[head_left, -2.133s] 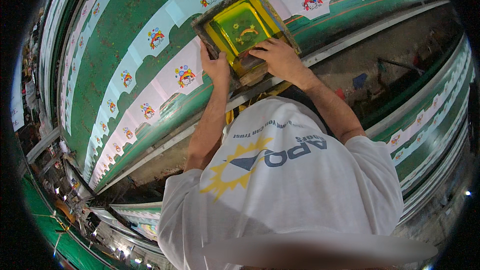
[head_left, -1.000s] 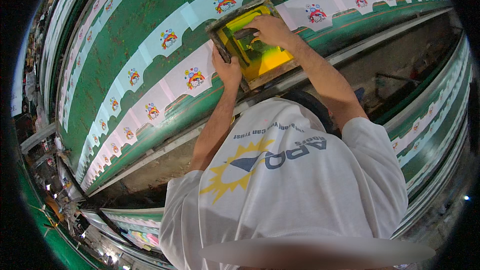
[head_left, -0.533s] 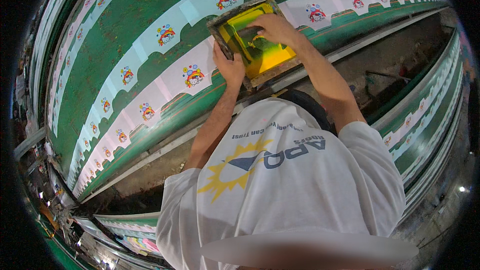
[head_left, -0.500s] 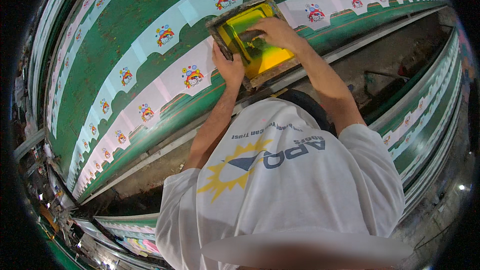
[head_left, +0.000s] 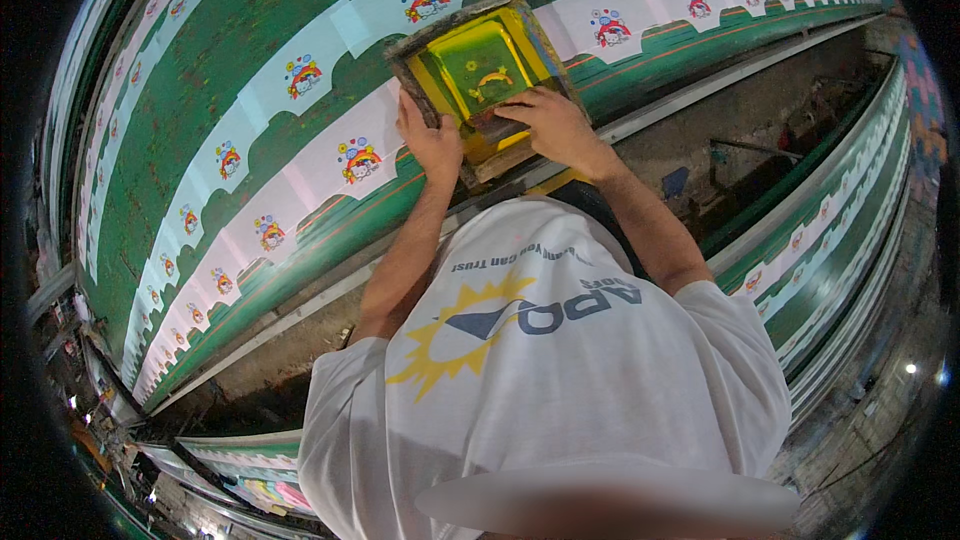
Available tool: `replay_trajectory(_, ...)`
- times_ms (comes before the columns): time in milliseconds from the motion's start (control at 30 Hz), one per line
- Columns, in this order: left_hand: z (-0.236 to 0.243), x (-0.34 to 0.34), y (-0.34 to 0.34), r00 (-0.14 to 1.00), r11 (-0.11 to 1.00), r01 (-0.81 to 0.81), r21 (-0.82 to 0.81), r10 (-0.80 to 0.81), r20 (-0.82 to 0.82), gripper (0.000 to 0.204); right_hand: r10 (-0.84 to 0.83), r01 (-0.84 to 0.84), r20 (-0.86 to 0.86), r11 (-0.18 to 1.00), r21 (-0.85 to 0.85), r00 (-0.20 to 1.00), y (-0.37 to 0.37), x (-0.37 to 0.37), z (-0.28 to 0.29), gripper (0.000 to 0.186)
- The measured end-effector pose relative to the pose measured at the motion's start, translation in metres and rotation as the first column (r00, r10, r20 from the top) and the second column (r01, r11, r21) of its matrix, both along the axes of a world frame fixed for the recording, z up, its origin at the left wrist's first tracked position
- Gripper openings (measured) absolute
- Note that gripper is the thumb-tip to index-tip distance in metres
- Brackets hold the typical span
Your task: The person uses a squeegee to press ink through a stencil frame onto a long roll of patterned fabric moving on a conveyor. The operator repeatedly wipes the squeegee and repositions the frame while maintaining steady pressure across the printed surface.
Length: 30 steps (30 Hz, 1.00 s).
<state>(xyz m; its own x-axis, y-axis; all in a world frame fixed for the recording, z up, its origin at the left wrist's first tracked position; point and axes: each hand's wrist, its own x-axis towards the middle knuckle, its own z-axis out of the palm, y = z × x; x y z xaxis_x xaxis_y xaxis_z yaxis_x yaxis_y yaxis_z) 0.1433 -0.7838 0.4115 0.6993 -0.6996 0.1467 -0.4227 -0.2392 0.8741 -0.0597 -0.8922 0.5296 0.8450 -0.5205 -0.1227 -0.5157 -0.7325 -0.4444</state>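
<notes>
A wooden screen-printing frame (head_left: 548, 48) lies on the long green table, its yellow mesh (head_left: 468, 48) showing a small printed design. My left hand (head_left: 433, 145) is closed on the frame's near left side, thumb against the wood. Inside the frame, toward the near edge, my right hand (head_left: 562, 130) grips a dark squeegee (head_left: 488, 122), partly hidden by the fingers. Pale pink cut pieces (head_left: 325, 155) with a colourful cartoon-and-rainbow print run in a row on both sides of the frame.
Beyond lies another row of light blue printed pieces (head_left: 330, 40) on the green table (head_left: 215, 60). A metal rail (head_left: 690, 105) edges the table close to me. More tables with printed pieces (head_left: 800, 240) stand at the right, across a dim aisle (head_left: 740, 165).
My right hand has drawn the squeegee toward me, from the middle of the mesh to its near end, uncovering the design. My left hand stays on the frame. The view has shifted slightly.
</notes>
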Motion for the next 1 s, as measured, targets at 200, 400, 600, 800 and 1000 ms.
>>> replay_trajectory(200,0.017,-0.036,-0.023,0.997,0.999,-0.011,-0.053,0.015,0.071,0.093,0.020,-0.015,0.064,0.997,-0.078,0.998,-0.024,-0.039,0.007,0.062)
replay_trajectory(400,0.028,-0.118,-0.101,0.994,0.996,-0.001,-0.089,0.011,0.106,0.092,-0.014,0.020,0.089,0.997,-0.075,0.996,-0.095,-0.120,0.022,0.064)
replay_trajectory(600,0.028,-0.180,-0.166,0.999,0.996,-0.025,-0.083,0.029,0.045,0.093,-0.028,0.037,0.083,0.993,-0.114,0.996,-0.153,-0.180,0.022,0.064)
replay_trajectory(800,0.025,-0.183,-0.182,1.000,0.999,-0.030,0.042,0.030,0.007,0.091,0.027,-0.019,0.068,0.993,-0.115,0.997,-0.170,-0.189,0.018,0.063)
replay_trajectory(1000,0.015,-0.182,-0.183,0.999,0.999,-0.043,0.017,0.043,-0.022,0.085,0.034,-0.032,0.021,0.997,-0.072,0.999,-0.181,-0.181,0.028,0.062)
